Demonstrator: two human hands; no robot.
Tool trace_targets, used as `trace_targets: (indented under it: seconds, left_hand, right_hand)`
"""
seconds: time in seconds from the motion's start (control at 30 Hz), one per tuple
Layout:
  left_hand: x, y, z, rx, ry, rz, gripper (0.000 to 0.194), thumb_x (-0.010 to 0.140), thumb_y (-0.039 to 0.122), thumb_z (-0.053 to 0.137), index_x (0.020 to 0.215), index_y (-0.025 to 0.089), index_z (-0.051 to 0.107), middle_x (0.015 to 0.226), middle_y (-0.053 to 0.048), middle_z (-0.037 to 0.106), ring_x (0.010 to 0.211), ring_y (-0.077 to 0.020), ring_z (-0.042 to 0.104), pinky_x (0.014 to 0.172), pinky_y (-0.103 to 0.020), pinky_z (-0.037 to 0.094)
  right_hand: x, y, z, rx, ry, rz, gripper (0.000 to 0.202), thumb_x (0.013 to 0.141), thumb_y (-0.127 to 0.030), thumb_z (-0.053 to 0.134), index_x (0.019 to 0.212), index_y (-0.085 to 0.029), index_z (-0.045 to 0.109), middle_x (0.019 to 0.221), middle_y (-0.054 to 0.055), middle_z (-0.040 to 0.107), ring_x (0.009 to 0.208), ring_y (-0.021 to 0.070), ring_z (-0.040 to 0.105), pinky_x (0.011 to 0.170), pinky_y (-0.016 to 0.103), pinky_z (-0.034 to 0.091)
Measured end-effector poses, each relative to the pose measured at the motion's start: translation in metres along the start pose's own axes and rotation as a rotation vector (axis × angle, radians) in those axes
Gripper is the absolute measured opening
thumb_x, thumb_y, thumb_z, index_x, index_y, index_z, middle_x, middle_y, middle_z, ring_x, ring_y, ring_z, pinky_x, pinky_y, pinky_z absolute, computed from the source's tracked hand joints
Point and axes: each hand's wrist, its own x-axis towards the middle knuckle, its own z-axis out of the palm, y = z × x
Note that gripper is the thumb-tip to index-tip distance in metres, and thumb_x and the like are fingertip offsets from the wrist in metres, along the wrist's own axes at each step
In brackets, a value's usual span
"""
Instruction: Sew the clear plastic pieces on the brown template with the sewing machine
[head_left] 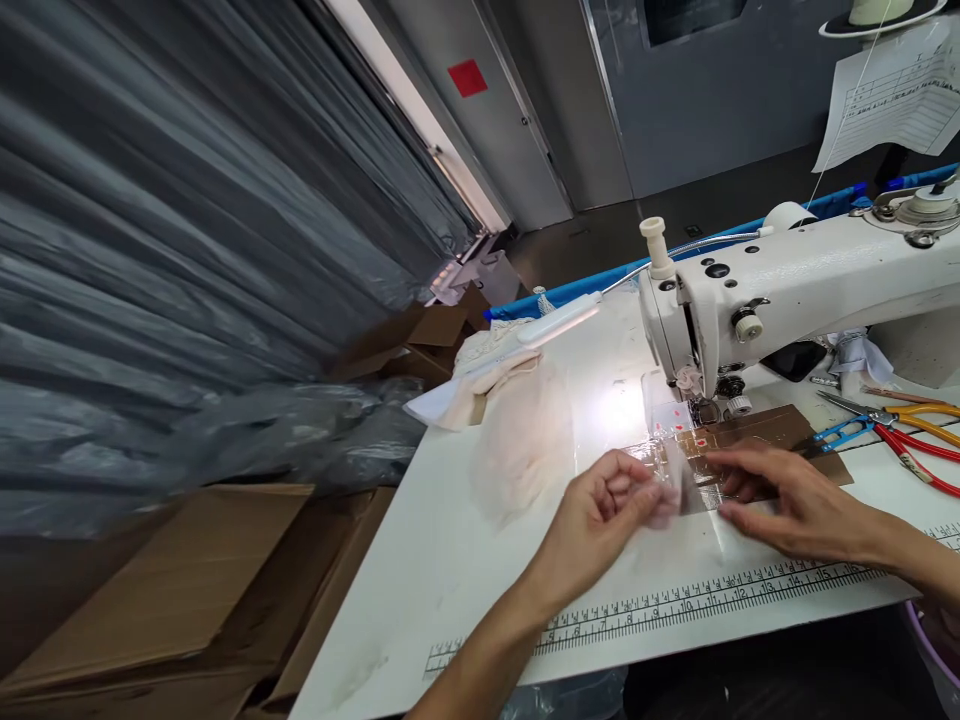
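My left hand [600,515] is closed in a pinch on a small piece of sheer, pale fabric [678,475], blurred by motion, in front of the needle area. My right hand [799,500] hovers beside it with thumb and fingers apart, holding nothing that I can see. Under and behind the hands lies a brown plate [784,430], partly taped, with small red marks near the presser foot. The white sewing machine [832,280] stands just beyond. To the left of my left hand is a soft heap of sheer pinkish fabric [521,440].
Orange-handled scissors [885,414], a red-handled tool [919,460] and blue snips [844,430] lie at the right. A printed ruler [667,612] runs along the table's front edge. Cardboard boxes [165,570] stand at the left. A lit lamp [559,322] reaches over the table.
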Motion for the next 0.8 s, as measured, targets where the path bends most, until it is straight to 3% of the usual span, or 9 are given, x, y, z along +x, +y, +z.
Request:
trace_targets:
  seconds: [0.07,0.13,0.27,0.4,0.53,0.7,0.73,0.8]
  left_hand:
    - [-0.007,0.01,0.011,-0.072,-0.099,-0.025,0.036,0.081,0.053,0.068,0.086,0.02,0.055,0.075,-0.005,0.071,0.07,-0.0201,0.071,0.067,-0.036,0.061]
    - [-0.01,0.017,0.017,-0.034,-0.094,-0.011,0.037,0.082,0.053,0.068,0.086,0.018,0.058,0.074,-0.005,0.07,0.07,-0.0187,0.07,0.066,-0.032,0.06]
    - [-0.001,0.021,0.003,0.039,0.074,0.051,0.038,0.081,0.052,0.069,0.089,0.016,0.062,0.07,-0.002,0.068,0.067,-0.0153,0.068,0.063,-0.025,0.057]
    - [0.018,0.023,-0.015,0.036,0.208,0.062,0.044,0.077,0.056,0.072,0.089,0.015,0.061,0.063,0.001,0.065,0.051,-0.0114,0.062,0.052,-0.023,0.053]
    - [0.025,0.027,-0.007,-0.038,0.072,-0.026,0.05,0.075,0.059,0.073,0.09,0.014,0.059,0.065,-0.001,0.067,0.051,-0.0133,0.064,0.05,-0.024,0.054]
    - [0.017,0.028,0.005,-0.113,-0.143,-0.093,0.052,0.075,0.062,0.072,0.092,0.015,0.059,0.062,0.0,0.066,0.053,-0.0139,0.066,0.051,-0.022,0.053]
    - [0.016,0.028,0.003,-0.108,-0.161,-0.095,0.052,0.076,0.062,0.071,0.092,0.015,0.06,0.061,0.0,0.066,0.053,-0.0139,0.066,0.05,-0.022,0.052]
    - [0.015,0.027,-0.005,-0.076,-0.165,-0.105,0.052,0.077,0.062,0.07,0.093,0.014,0.062,0.059,-0.001,0.065,0.051,-0.0139,0.064,0.047,-0.021,0.049]
  right_hand:
    - [0.005,-0.015,0.001,0.221,-0.208,0.083,0.036,0.087,-0.035,0.065,0.118,-0.019,0.06,0.098,0.005,0.066,0.084,0.0161,0.064,0.076,0.031,0.057]
    - [0.009,-0.023,0.005,0.409,-0.299,0.129,0.029,0.088,-0.035,0.064,0.111,-0.018,0.061,0.096,0.004,0.067,0.085,0.0158,0.063,0.077,0.029,0.055]
    - [0.017,-0.01,0.01,0.644,-0.254,0.271,0.026,0.089,-0.028,0.058,0.112,-0.016,0.06,0.09,0.004,0.067,0.08,0.0151,0.066,0.073,0.029,0.055]
    - [0.026,0.009,0.005,0.573,-0.2,0.452,0.026,0.09,-0.028,0.058,0.112,-0.015,0.061,0.087,0.006,0.069,0.074,0.0151,0.066,0.071,0.031,0.055]
    - [0.037,0.005,0.001,0.416,-0.144,0.382,0.047,0.09,-0.045,0.061,0.126,-0.015,0.058,0.098,0.011,0.069,0.088,0.0201,0.065,0.074,0.035,0.056]
    - [0.044,-0.009,-0.005,0.255,-0.246,0.215,0.079,0.076,-0.047,0.075,0.143,-0.018,0.044,0.124,0.014,0.059,0.11,0.0267,0.058,0.088,0.042,0.051]
    - [0.045,-0.011,-0.007,0.208,-0.26,0.165,0.076,0.073,-0.043,0.078,0.139,-0.019,0.049,0.13,0.014,0.055,0.116,0.0281,0.054,0.09,0.042,0.05]
    - [0.046,-0.012,-0.012,0.151,-0.32,0.098,0.048,0.073,-0.033,0.077,0.118,-0.02,0.064,0.128,0.011,0.056,0.115,0.0263,0.053,0.088,0.036,0.049]
